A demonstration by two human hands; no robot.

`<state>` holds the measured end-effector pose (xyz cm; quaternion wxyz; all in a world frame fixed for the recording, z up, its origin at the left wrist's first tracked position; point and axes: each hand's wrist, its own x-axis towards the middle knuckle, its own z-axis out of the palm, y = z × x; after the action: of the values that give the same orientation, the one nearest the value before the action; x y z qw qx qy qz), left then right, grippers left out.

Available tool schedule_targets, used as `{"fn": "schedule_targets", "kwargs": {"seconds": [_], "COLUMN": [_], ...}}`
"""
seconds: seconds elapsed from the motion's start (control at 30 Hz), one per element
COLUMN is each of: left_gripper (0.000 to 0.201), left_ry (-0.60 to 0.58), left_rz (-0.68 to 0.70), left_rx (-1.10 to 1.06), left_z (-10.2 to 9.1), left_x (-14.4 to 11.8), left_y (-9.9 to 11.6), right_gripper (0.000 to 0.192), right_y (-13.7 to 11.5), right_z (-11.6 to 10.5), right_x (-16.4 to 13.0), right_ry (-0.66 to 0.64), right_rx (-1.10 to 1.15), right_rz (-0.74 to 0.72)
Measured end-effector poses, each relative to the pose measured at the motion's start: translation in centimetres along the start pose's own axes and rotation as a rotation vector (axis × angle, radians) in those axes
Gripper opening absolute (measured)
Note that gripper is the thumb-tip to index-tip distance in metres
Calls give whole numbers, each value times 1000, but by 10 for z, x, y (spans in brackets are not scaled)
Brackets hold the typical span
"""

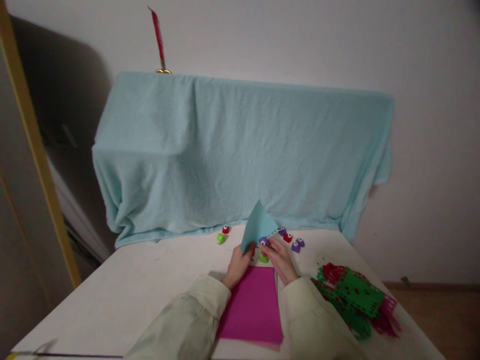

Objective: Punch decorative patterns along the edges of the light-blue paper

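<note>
A light blue sheet of paper is held up and bent above the table, with a row of small holes along its right edge. My left hand is closed on the sheet's lower left part. My right hand grips a small purple craft punch with a white round button at the sheet's punched edge. Just below the hands is a green punch, partly hidden by fingers. A stack of magenta paper lies between my forearms.
Purple punches and a red punch stand to the right; another red punch and a green one are left. Punched green paper rests on a pile of coloured scraps at right. A pale blue cloth hangs behind the table.
</note>
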<state>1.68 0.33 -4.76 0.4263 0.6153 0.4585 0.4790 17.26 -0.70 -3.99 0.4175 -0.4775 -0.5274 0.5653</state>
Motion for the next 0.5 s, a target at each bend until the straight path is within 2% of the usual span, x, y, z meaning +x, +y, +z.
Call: {"fn": "schedule_targets", "kwargs": {"seconds": [0.3,0.5], "left_gripper": [36,35], "left_ry": [-31,-12], "left_rz": [23,13], "left_rx": [19,35], "left_z": [-3,-2], "left_x": [-4,-4], "left_y": [15,11], "right_gripper": [103,104], "right_y": [-3,-3], "right_z": [1,1], "right_x": [0,1], "right_ry": [12,19], "right_rx": [-102,-99], "right_rz": [-14,17]}}
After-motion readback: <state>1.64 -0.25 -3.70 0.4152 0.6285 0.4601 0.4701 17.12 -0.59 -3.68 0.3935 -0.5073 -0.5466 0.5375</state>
